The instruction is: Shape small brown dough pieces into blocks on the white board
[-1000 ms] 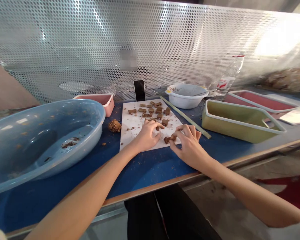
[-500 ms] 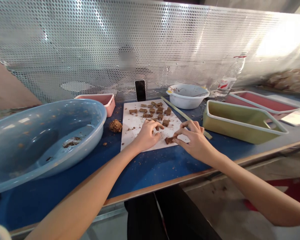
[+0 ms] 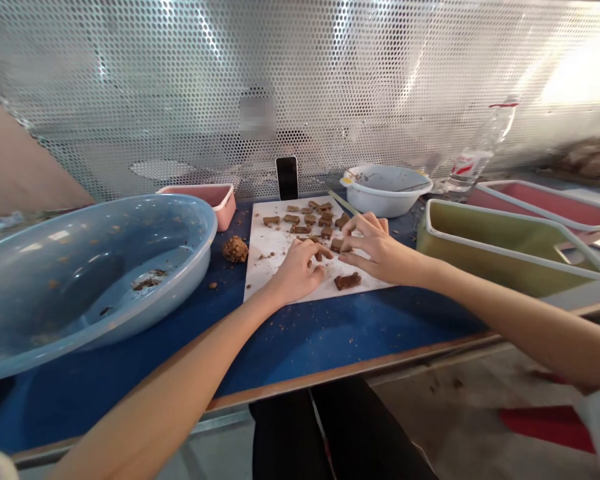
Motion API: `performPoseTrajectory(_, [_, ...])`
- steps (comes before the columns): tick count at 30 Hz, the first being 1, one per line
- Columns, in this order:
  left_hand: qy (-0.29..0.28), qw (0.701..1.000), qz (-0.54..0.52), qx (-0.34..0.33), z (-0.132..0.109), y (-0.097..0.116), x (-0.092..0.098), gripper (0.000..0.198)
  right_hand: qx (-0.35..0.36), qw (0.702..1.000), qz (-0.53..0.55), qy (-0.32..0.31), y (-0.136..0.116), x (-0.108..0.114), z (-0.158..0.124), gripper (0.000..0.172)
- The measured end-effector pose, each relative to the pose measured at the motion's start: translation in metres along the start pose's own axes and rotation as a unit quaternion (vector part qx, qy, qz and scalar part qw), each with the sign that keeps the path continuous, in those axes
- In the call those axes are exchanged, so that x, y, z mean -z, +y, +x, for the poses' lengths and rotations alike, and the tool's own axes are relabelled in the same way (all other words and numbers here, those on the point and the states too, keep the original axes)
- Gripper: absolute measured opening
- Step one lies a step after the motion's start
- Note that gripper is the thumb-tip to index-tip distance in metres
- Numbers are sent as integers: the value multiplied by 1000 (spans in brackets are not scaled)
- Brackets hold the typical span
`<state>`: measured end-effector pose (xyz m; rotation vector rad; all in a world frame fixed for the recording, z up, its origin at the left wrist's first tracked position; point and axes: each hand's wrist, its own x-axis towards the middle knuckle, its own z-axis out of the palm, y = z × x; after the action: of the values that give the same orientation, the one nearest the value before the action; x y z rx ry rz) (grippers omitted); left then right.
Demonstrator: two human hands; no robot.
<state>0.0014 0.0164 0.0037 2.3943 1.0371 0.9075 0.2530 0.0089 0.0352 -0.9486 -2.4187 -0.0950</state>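
On the blue table [image 3: 300, 347], a blue tub [image 3: 190, 287] stands left of a white board [image 3: 265, 270], over which the person's left hand [image 3: 299, 269] and right hand [image 3: 373, 250] curve, thumbs apart from forefingers; whether either pinches anything cannot be told. A crumbly brown lump [image 3: 235, 249] sits just off the board's left edge, and smaller brown pieces [image 3: 325, 222] lie on the board: most toward its far half, 1 by the right fingertips, 1 near the front edge.

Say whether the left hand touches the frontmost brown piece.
Apart: the head view shows white board between the left hand and the frontmost brown piece.
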Motion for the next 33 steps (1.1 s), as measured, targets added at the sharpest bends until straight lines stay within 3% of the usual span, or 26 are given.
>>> performPoseTrajectory(5, [0,1000,1,13,-2,3,3,31,22,997,56,38,28,-18,2,17])
performPoseTrajectory(12, [-11,1000,1,23,-3,-1,2,32,10,996,80,35,16,-13,-18,30])
performPoseTrajectory(17, [-5,1000,-1,17,-3,-2,2,31,14,995,100,12,17,-14,-16,12])
performPoseTrajectory(25, [-11,1000,-4,17,-4,4,3,33,140,973,185,-6,16,-9,-15,13])
performPoseTrajectory(33, [-4,1000,3,18,-3,3,5,32,68,974,216,14,15,-10,-17,13])
